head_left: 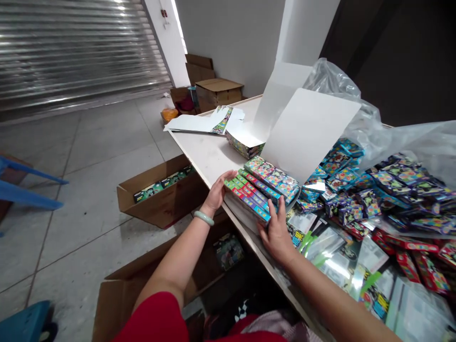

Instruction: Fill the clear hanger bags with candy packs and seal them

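Note:
Rows of small colourful boxes sit packed side by side at the table's near edge, in front of a raised white lid panel. Their edges show green, red, purple and blue. My left hand, with a pale green bangle on the wrist, presses along the left end of the front rows. At the right end my right hand has its fingers curled over the boxes. Between them the two hands hold the front rows. The bottom of the pack is hidden.
An open printed carton and flat white card lie farther back on the table. Heaps of small packets, plastic sheeting and printed plastic bags spread rightward. Cardboard boxes stand on the floor.

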`<state>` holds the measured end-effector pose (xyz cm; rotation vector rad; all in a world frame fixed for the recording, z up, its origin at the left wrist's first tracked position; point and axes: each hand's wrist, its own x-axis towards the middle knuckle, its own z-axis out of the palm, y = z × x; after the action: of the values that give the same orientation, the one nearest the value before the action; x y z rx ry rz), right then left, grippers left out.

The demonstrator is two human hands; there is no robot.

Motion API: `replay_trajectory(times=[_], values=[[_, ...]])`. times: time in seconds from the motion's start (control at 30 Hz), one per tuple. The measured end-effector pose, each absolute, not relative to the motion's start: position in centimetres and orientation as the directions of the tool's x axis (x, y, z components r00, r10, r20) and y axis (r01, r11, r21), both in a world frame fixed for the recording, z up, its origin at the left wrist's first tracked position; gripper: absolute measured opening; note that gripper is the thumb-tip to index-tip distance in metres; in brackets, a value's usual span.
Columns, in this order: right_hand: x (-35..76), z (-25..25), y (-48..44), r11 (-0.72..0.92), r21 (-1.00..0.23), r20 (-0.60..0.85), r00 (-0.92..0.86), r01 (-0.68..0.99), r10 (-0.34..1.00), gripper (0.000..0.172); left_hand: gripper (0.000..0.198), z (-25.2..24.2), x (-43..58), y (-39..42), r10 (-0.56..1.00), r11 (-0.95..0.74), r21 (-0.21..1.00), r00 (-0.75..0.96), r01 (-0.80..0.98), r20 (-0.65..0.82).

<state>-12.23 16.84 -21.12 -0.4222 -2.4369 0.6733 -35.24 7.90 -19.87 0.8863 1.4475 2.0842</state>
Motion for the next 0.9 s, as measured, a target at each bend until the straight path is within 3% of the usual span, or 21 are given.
replay_trajectory(times=[0.27,0.47,0.53,0.67,0.83,0.9], values=[[-12.1,-18.4,16.3,0.726,-0.663,0.34,-0.791,0.182,0.509,0.069,0.041,-20.3,-35.9,9.1,0.61,-0.143,0.967,-0.751,0.21,0.253],[-9.7,-18.8,18.9,0.642,-0.733,0.279,-0.761,0.226,0.586,0.055,0.031,-16.9,-35.0,9.4,0.654,-0.039,0.896,-0.667,0.442,0.357],[-9.5,-18.6,20.0,0.673,-0.7,0.257,-0.794,0.241,0.551,0.049,0.028,-15.4,-33.9,10.1,0.773,-0.046,0.803,-0.488,0.595,0.406],[-9.9,-16.4,22.4,0.72,-0.645,0.204,-0.852,0.254,0.483,0.038,0.028,-14.2,-31.5,11.6,0.937,-0.08,0.404,-0.07,0.911,0.343],[-13.4,-11.4,26.5,0.762,-0.555,0.239,-0.814,0.334,0.53,0.031,0.029,-14.5,-30.8,11.9,0.948,-0.03,0.309,-0.072,0.951,0.311],[-16.0,-10.0,28.0,0.8,-0.44,0.135,-0.851,0.407,0.507,0.035,0.029,-14.4,-30.9,11.7,0.95,-0.003,0.284,-0.086,0.959,0.301]])
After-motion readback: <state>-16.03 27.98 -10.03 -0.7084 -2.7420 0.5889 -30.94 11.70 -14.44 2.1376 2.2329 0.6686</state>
